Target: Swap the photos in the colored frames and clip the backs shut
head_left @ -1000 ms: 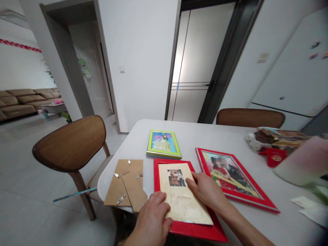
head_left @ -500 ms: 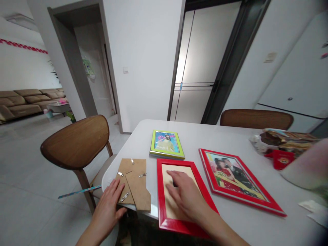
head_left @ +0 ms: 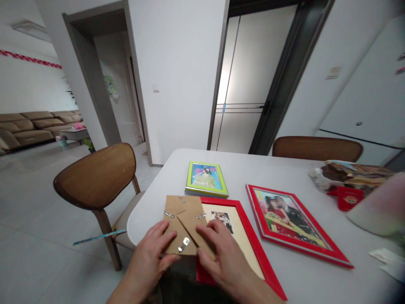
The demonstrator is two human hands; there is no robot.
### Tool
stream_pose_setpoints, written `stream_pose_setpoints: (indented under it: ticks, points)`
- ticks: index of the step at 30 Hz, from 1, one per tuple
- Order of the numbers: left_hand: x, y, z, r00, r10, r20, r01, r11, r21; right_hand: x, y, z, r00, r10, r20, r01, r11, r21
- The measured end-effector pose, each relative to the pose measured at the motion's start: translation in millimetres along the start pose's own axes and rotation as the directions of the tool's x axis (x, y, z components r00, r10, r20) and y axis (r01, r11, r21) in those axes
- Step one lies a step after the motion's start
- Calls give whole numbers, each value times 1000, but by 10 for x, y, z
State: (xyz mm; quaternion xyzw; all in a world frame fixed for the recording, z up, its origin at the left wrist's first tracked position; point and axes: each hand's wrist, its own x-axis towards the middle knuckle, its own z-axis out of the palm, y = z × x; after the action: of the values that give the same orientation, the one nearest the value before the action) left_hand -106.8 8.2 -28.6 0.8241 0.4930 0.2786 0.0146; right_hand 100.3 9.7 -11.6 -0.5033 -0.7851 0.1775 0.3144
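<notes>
A brown picture-frame backing board (head_left: 190,211) with metal clips and a stand flap is held at its near end between both hands. My left hand (head_left: 150,251) grips its left side, thumb at the near edge and fingers on top. On the right side, my right hand (head_left: 223,255) has its fingers over the flap and its thumb at the near edge. The board covers the left part of a red picture frame (head_left: 252,236). Inside that frame a small photo (head_left: 222,220) shows on a cream sheet (head_left: 242,247).
A green picture frame (head_left: 207,192) lies farther back. Another red picture frame (head_left: 308,251) with a couple's picture lies to the right. Beyond it are a red packet (head_left: 349,198), a crumpled bag (head_left: 357,173) and a pale pink object (head_left: 379,207). A wooden chair (head_left: 98,181) stands left of the table.
The backing board has moved right, from beside the red frame to over its left part. My right hand has left the inside of the frame and taken hold of the board.
</notes>
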Motion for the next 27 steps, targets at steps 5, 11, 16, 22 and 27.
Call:
stream_pose_setpoints:
  ticks: [5,11,16,22,27]
  points:
    - [274,648,238,973,19,228,12,991,-135,-424,513,-381,992,115,-52,-121,983,-142]
    - [371,787,519,939,-3,344,60,986,-157,-565,858,-372,990,75,-117,-108,948,-301]
    - [352,752,494,914,-8,405,74,987,-146,-536,901,-301,995,16,-103,-50,940,-337]
    - [333,797,491,911,21,411,70,976,-205,-315,949,-397,993,54,-100,-87,928,-362]
    - [348,773,526,888,41,459,57,979,-197,-50,1084,-414,990,129,-60,-142,858,-493]
